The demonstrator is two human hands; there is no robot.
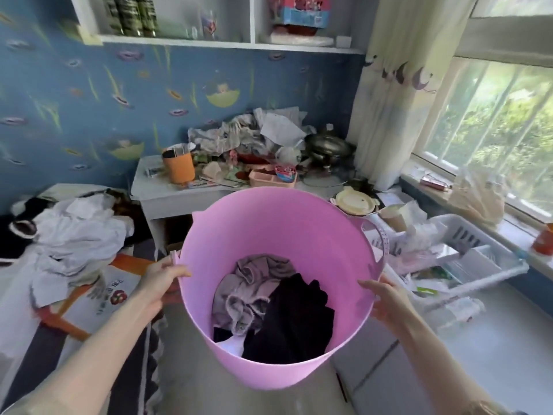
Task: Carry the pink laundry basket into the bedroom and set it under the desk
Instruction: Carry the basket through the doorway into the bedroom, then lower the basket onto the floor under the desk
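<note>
The pink laundry basket (pixel 269 229) is held up in front of me, tilted so its inside shows. Grey and black clothes (pixel 269 307) lie at its bottom. My left hand (pixel 160 281) grips the basket's left rim, thumb over the edge. My right hand (pixel 386 301) holds the right side of the rim. Straight ahead, just beyond the basket, stands a white desk (pixel 155 199) against the blue wall. The basket hides most of the dark gap under the desk (pixel 176 226).
The desk top carries an orange cup (pixel 178 166), a heap of cloth and paper (pixel 254 130) and a metal pot (pixel 327 148). A bed with white laundry (pixel 77 232) lies left. White plastic crates (pixel 466 253) sit right, under the window (pixel 493 124).
</note>
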